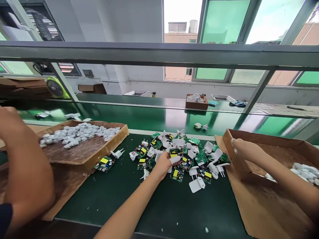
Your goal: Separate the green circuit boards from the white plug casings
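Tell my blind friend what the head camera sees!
The left hand reaches into a pile of green circuit boards and white plug parts on a green belt; the right hand touches the rim of a cardboard tray.

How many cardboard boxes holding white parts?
3: left tray and right tray flanking the parts pile, small box on the far bench. Others may be hidden.

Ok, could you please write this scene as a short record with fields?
left hand: on the pile of circuit boards and white plug covers; one of its fingers wears a white cot
right hand: holds the wall of the right cardboard tray
left cardboard tray: white plastic parts inside
surface: green belt
other person: forearm at far left
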